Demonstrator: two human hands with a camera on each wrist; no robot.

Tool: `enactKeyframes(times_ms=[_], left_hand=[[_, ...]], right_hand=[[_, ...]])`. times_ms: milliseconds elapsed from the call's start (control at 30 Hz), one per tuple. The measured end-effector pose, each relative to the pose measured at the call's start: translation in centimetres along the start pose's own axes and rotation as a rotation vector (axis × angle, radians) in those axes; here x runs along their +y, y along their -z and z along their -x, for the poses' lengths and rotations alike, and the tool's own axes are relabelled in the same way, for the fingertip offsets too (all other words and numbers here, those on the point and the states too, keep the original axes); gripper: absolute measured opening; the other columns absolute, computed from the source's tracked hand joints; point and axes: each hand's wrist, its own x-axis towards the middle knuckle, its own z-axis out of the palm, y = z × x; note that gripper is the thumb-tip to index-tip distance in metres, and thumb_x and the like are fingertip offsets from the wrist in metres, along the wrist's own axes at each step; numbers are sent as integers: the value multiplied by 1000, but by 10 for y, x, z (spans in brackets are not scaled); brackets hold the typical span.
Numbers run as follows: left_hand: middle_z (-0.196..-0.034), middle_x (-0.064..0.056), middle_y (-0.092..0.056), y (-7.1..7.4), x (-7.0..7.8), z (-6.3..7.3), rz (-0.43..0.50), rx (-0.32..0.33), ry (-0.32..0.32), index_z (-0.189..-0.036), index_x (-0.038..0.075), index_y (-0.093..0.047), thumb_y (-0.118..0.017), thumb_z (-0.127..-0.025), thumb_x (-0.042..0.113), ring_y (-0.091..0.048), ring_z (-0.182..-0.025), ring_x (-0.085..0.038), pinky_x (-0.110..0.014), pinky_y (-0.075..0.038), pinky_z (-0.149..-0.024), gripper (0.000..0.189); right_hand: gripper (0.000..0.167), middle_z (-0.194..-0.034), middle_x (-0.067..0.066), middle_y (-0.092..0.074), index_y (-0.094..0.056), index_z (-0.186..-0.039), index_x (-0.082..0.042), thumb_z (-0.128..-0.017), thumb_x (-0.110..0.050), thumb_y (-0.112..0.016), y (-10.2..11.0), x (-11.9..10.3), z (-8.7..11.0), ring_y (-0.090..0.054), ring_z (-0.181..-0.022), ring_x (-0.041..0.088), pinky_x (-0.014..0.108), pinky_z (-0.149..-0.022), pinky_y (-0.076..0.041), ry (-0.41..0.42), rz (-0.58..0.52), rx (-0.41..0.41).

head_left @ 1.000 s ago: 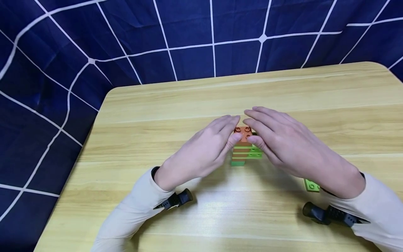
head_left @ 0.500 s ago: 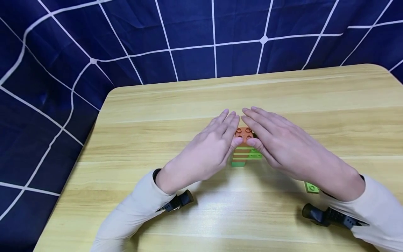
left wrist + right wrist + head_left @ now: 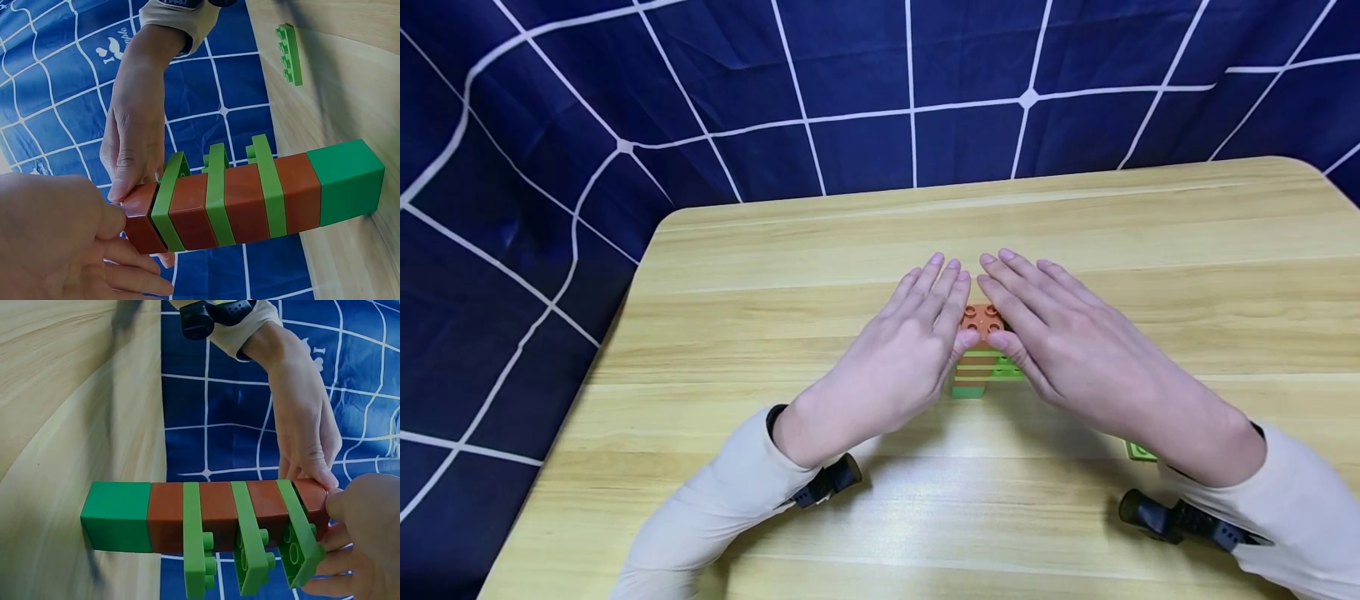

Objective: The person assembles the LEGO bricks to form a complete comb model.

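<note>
A tower of toy building bricks (image 3: 247, 195) stands upright on the table between my two hands. Its base is a dark green brick (image 3: 119, 515); above, brown bricks alternate with light green plates (image 3: 250, 550) that stick out to the right in the head view. A thin dark gap shows beneath part of the brown top brick (image 3: 982, 317). My left hand (image 3: 887, 358) is at this brick's left side, fingers straight and thumb by its edge. Opposite it, my right hand (image 3: 1075, 333) has straight fingers too, with its thumb at the brick. Fingers partly hide the tower's sides.
A loose light green plate (image 3: 1138, 451) lies on the wooden table (image 3: 775, 275), partly hidden under my right forearm. Black wrist cameras (image 3: 831, 481) sit below both wrists. A dark blue cloth (image 3: 850, 83) with white lines hangs behind and left of the table.
The fingers of both hands have straightened and spread forward, the left ones most. The tower stays in place between them. My right forearm now covers more of the loose plate.
</note>
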Motion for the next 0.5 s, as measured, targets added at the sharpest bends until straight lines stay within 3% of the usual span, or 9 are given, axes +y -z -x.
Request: enactKeyframes(times_ms=[200,500], left_hand=[[-151,-24,-30,-1,0,1,-31,33,-13,-145,-9,-33,-29,-107,30,-18,-144,-34,-38,-9,-120,55],[-149,-24,-34,-2,0,0,-34,45,-21,-144,-10,-34,-31,-107,30,-22,-143,-33,-37,-12,-119,55]], right_hand=[[66,-146,24,-41,-46,-138,9,-106,-44,-23,-1,-2,0,-33,-138,38,47,-119,-19,-12,5,6],[57,-146,25,-40,-46,-138,8,-105,-37,-38,-3,-1,2,-33,-138,39,47,-119,-17,-43,-9,-22]])
